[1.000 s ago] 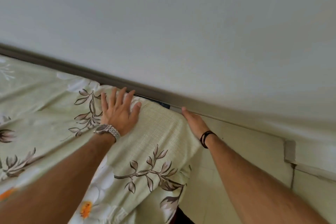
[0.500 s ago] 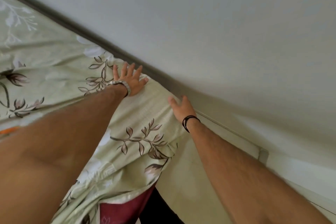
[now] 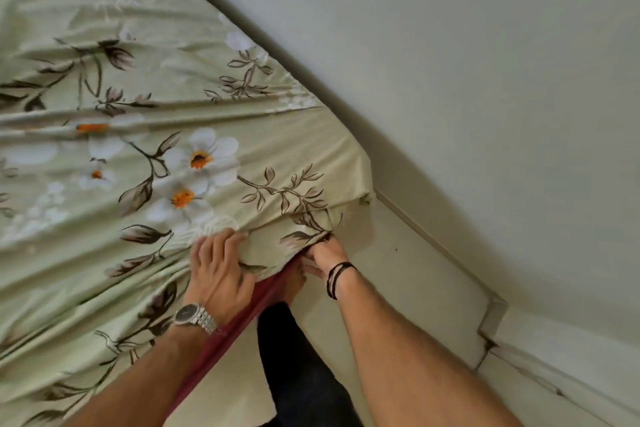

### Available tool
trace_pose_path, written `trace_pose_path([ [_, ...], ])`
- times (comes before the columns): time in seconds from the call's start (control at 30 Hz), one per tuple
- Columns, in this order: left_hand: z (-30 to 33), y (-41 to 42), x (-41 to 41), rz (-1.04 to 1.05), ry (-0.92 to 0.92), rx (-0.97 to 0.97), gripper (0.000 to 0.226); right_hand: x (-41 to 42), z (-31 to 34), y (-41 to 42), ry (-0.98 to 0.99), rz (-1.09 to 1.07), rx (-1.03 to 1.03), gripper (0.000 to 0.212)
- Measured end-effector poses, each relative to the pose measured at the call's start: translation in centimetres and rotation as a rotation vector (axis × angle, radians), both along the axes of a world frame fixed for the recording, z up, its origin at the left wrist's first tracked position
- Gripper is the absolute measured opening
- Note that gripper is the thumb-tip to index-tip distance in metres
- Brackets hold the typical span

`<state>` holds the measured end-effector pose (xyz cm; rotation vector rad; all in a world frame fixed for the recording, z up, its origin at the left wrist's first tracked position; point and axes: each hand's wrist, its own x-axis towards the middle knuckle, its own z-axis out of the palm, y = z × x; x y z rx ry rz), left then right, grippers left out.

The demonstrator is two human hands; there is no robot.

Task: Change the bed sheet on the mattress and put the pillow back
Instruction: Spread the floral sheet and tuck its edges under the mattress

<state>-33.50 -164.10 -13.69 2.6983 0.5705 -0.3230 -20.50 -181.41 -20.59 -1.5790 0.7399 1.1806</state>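
Observation:
A pale green bed sheet [image 3: 145, 135] with white flowers and brown leaves covers the mattress and hangs over its near edge. My left hand [image 3: 218, 270], with a metal watch on the wrist, grips a fold of the sheet at that edge. My right hand [image 3: 323, 255], with black cords on the wrist, pinches the sheet's hem just below the mattress corner [image 3: 360, 180]. A dark red edge of the mattress [image 3: 239, 319] shows under the hanging sheet. No pillow is in view.
A plain white wall [image 3: 467, 80] runs close along the far side of the bed. Pale floor tiles [image 3: 408, 305] and a white skirting board [image 3: 554, 367] lie to the right. My leg in dark trousers [image 3: 298, 367] stands beside the bed.
Both hands have left the top of the mattress corner, come down to its near edge and taken hold of the sheet. The view has tilted down, showing more of the bed.

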Motion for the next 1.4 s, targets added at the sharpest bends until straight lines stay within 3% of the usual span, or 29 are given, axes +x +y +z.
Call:
trace_pose_path([
  [0.13, -0.8, -0.8, -3.3, -0.094, 0.138, 0.114, 0.079, -1.3, 1.9, -0.2, -0.304, 0.178, 0.06, 0.076],
  [0.17, -1.0, -0.6, -3.2, -0.078, 0.158, 0.137, 0.073, -1.3, 2.4, -0.3, -0.344, 0.189, 0.035, 0.071],
  [0.3, -0.1, -1.5, -0.9, 0.048, 0.064, 0.158, 0.026, -0.1, 4.2, -1.7, -0.476, 0.112, -0.136, 0.021],
  [0.33, 0.4, -2.5, -0.1, 0.057, 0.036, 0.108, 0.019, 0.0, 4.3, -2.4, -0.499, 0.114, -0.149, 0.018],
  [0.37, 0.9, -4.0, 0.4, 0.072, 0.026, 0.014, 0.013, 0.0, 5.0, -3.1, -0.513, 0.152, -0.159, 0.029],
  [0.4, 1.5, -5.9, 0.8, 0.096, 0.033, -0.086, 0.012, -0.1, 5.5, -3.9, -0.573, 0.249, -0.18, 0.051],
  [0.47, 1.6, -10.1, 0.6, 0.133, 0.058, -0.234, 0.016, -0.2, 6.5, -5.7, -0.773, 0.666, -0.259, 0.085],
  [0.53, 2.0, -14.3, -0.6, 0.172, 0.067, -0.36, 0.029, -0.3, 7.6, -7.5, -0.89, 1.13, -0.229, 0.082],
  [0.6, 2.4, -17.9, -2.0, 0.237, 0.093, -0.467, 0.043, -0.2, 8.1, -9.5, -0.835, 1.387, -0.153, 0.043],
  [0.67, 2.0, -20.5, -3.6, 0.287, 0.157, -0.525, 0.046, 0.0, 8.2, -11.7, -0.646, 1.561, -0.176, 0.022],
  [0.77, 1.1, -23.3, -5.9, 0.252, 0.315, -0.537, 0.045, 1.7, 8.5, -13.9, -0.476, 1.895, -0.313, 0.022],
  [0.87, 0.8, -24.7, -6.9, 0.209, 0.464, -0.517, 0.03, 3.6, 8.6, -15.5, -0.36, 2.087, -0.428, 0.027],
  [0.97, 0.5, -25.2, -7.0, 0.24, 0.541, -0.565, 0.038, 4.2, 8.7, -15.9, -0.304, 2.107, -0.39, 0.031],
  [1.07, 0.9, -25.0, -6.1, 0.39, 0.508, -0.744, 0.033, 3.2, 10.2, -14.2, -0.317, 1.924, -0.172, 0.045],
  [1.17, 2.9, -22.8, -4.6, 0.756, 0.168, -0.963, 0.01, 0.5, 11.9, -11.5, -0.217, 1.713, 0.131, 0.069],
  [1.27, 4.6, -19.2, -4.6, 1.003, -0.14, -1.023, 0.021, -2.5, 12.5, -8.6, -0.227, 1.653, 0.285, 0.082],
  [1.33, 5.7, -17.1, -5.7, 0.88, -0.113, -0.987, 0.047, -4.1, 12.7, -6.6, -0.436, 1.686, 0.252, 0.07],
  [1.4, 6.5, -15.1, -7.3, 0.733, -0.016, -0.866, 0.051, -5.0, 13.2, -4.7, -0.631, 1.79, 0.208, 0.06],
])
